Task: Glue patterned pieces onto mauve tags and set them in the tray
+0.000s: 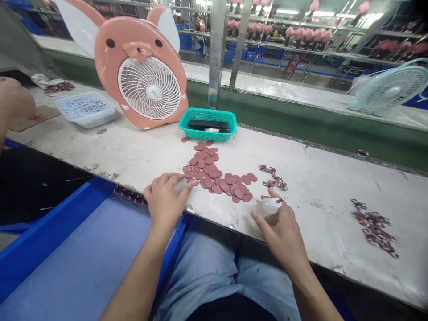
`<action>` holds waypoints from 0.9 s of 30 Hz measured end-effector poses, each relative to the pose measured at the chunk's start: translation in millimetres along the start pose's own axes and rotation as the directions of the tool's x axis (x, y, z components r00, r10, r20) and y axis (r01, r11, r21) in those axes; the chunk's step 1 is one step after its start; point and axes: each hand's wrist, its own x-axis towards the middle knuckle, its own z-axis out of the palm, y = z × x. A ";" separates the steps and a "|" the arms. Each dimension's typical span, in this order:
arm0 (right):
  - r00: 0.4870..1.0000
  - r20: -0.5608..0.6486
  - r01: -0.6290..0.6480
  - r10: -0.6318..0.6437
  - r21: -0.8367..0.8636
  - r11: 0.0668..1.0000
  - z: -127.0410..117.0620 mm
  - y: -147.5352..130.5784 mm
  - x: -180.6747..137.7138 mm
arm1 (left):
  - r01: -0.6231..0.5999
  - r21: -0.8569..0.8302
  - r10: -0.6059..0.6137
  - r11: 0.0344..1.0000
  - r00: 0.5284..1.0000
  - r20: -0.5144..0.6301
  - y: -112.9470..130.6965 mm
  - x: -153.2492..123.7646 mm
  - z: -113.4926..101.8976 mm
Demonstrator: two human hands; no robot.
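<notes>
My left hand [167, 196] rests at the near left edge of a loose pile of reddish-brown oval pieces [210, 169]. Its fingers are stretched out and apart, with the tips touching the outermost ovals. In my right hand [284, 227] is a small white squeeze bottle [267, 207] with a thin dark needle tip, lying sideways between thumb and fingers. One more oval piece [265, 197] shows partly behind the bottle. Small dark red and white parts [274, 178] lie just beyond that hand, and a larger heap of similar parts [374, 227] is farther right.
Behind the ovals stands a green basket [207, 135] with dark items, beside a pink animal-shaped fan [140, 117]. A white tub [88, 117] of small pieces sits left, near another person's hand [15, 98]. A blue bin [80, 249] is below the table's edge.
</notes>
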 end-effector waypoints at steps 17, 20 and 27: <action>0.992 0.006 -0.123 0.123 -0.014 0.992 -2.1 10.0 0.3 | 0.080 0.165 -0.081 0.983 0.997 0.003 -147.2 -115.0 -7.0; 0.991 -0.036 -0.127 0.127 0.023 0.992 -2.3 10.9 -2.0 | 0.076 0.264 -0.123 0.962 0.978 0.170 -174.2 -103.7 16.9; 0.950 -0.272 -0.076 0.154 0.276 0.958 -6.7 18.6 -29.8 | 0.025 0.346 -0.152 0.938 0.927 0.344 -195.7 -90.3 56.5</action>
